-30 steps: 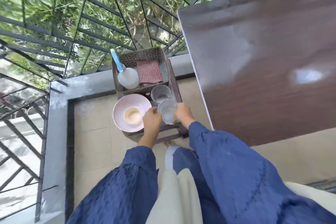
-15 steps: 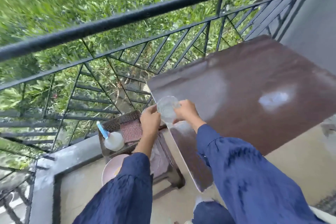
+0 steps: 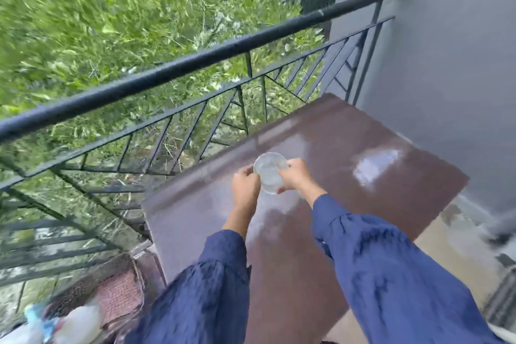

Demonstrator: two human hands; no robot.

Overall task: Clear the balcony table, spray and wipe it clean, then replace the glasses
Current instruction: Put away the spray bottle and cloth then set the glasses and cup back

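Left hand (image 3: 245,186): fingers curled against the glass (image 3: 270,174), on its left side.
Right hand (image 3: 296,176): grips the glass above the bench (image 3: 363,131).

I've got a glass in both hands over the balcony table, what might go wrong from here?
The table shines as if wet, so the glass may slide once set down. The left hand and right hand hold it only by its sides; it might slip and break.

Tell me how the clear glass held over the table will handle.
Likely rigid and breakable: the glass looks transparent. Possibly slippery, as the left hand and right hand both hold it. Being round, it could roll if laid sideways on the glossy table.
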